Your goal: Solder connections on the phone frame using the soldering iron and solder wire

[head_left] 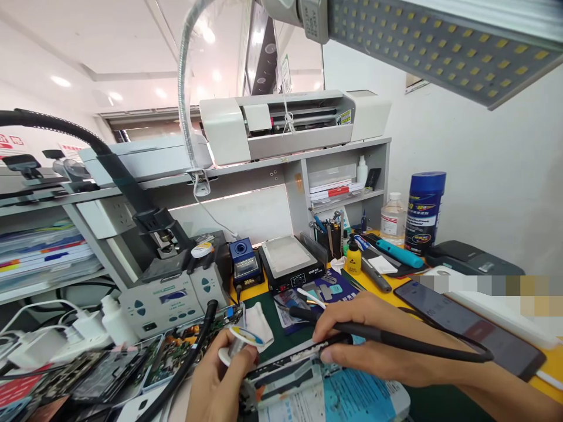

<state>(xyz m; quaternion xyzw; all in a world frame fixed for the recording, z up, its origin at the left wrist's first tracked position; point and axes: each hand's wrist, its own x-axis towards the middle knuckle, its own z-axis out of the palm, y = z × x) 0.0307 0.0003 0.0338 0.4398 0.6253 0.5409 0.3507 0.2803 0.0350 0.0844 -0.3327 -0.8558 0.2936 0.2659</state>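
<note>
Toward the counter's point(370, 287) near edge, the left hand point(226, 372) grips a solder spool point(241, 340) beside a disassembled phone point(290, 380), which the right hand point(365, 325) pinches, a corded soldering-iron handle point(396, 340) lying across its fingers.

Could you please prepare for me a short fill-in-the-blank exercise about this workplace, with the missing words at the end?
1. The left hand pinches the spool between the fingers and the ____.
2. The corded tool in the right hand is ____ in colour.
3. The tall can has a ____ cap.
4. In the picture, the clear bottle stands to the ____ of that can.

Missing words: thumb; black; blue; left.
</note>
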